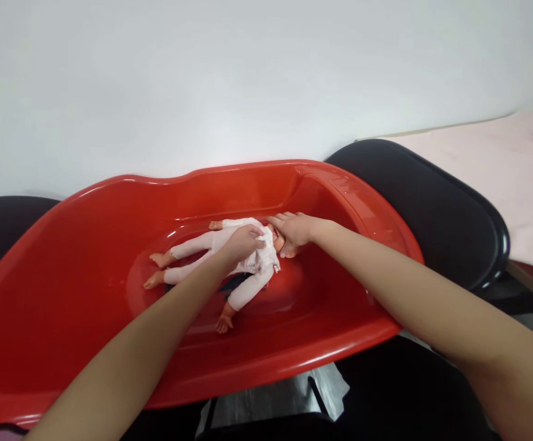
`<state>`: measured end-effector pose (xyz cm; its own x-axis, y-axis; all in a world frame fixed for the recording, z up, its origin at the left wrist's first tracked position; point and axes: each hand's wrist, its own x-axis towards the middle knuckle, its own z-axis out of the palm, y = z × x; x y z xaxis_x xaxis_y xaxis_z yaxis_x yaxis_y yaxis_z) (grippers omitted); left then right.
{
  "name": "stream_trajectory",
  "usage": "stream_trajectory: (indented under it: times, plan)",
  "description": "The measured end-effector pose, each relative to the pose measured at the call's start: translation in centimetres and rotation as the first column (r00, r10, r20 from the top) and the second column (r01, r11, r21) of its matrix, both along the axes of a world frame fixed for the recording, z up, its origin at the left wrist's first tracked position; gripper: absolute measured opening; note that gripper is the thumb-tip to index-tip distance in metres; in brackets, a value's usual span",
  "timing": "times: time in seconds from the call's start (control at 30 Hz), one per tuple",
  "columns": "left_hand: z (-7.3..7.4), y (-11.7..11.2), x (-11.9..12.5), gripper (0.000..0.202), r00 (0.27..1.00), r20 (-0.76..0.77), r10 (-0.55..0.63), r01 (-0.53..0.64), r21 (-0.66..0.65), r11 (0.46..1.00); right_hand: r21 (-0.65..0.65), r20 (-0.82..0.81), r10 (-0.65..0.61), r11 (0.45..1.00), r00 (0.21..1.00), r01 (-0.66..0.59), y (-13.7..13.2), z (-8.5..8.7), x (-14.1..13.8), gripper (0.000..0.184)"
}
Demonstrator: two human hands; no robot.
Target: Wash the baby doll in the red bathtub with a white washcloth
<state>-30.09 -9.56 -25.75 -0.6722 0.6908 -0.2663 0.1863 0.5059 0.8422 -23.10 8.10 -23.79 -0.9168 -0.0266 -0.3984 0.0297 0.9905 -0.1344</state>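
A baby doll (211, 254) in a white suit lies on its back in the bottom of a red plastic baby tub (87, 257), feet to the left, head to the right. My left hand (243, 240) rests on the doll's chest, fingers curled and pinching the white cloth near its neck. My right hand (294, 231) lies over the doll's head, fingers cupped around it, hiding most of the face. The doll's near arm sticks out toward me with its bare hand on the tub floor.
The tub sits on black padded chairs (441, 208), one at the right and one at the far left. A pale pink cloth (500, 165) covers a surface at the right. A white wall stands behind. Grey floor and paper show below the tub's front rim.
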Motion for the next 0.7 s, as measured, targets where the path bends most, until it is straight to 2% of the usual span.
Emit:
stream_trajectory:
  times: [0.07,0.13,0.17,0.23,0.33,0.4,0.43,0.5,0.57,0.7]
  plan:
    - [0.1,-0.2,-0.7,0.030,0.995,-0.069,0.073,-0.071,0.024,0.997,-0.031,-0.026,-0.005,1.000,1.000,0.004,0.0,0.1,0.1,0.101]
    - [-0.2,-0.5,-1.6,0.034,0.963,-0.237,0.126,-0.114,0.063,0.991,-0.076,-0.082,-0.002,0.997,0.997,-0.005,0.0,0.2,0.1,0.085]
    - [-0.5,-0.7,-2.0,0.036,0.932,-0.344,0.116,-0.093,0.082,0.992,-0.092,-0.115,0.003,0.996,0.993,-0.014,0.0,0.2,0.1,0.077]
    - [-1.6,-1.1,-2.8,0.040,0.841,-0.541,0.006,0.044,0.080,0.996,-0.101,-0.171,0.007,0.995,0.985,-0.025,0.1,0.2,0.1,0.067]
    - [-3.4,-1.4,-3.4,0.049,0.649,-0.712,-0.267,0.313,-0.069,0.947,-0.086,-0.193,0.008,0.996,0.981,-0.025,0.3,0.1,0.1,0.063]
    - [-4.5,-1.4,-3.4,0.047,0.533,-0.750,-0.391,0.382,-0.199,0.903,-0.075,-0.185,0.005,0.997,0.983,-0.020,0.4,0.2,0.2,0.063]
    - [-4.8,-1.3,-3.4,0.046,0.499,-0.754,-0.426,0.382,-0.249,0.890,-0.069,-0.183,0.002,0.998,0.983,-0.015,0.5,0.2,0.2,0.064]
    - [-5.2,-1.1,-3.2,0.047,0.477,-0.753,-0.453,0.349,-0.311,0.884,-0.063,-0.189,-0.002,0.998,0.982,-0.010,0.5,0.3,0.3,0.065]
    - [-5.1,-0.9,-3.1,0.048,0.486,-0.738,-0.467,0.309,-0.355,0.882,-0.066,-0.190,-0.004,0.998,0.982,-0.009,0.5,0.4,0.3,0.067]
    - [-4.7,-1.2,-4.2,0.049,0.581,-0.677,-0.451,0.192,-0.425,0.885,-0.062,-0.137,-0.026,0.998,0.990,0.017,0.5,0.4,0.4,0.069]
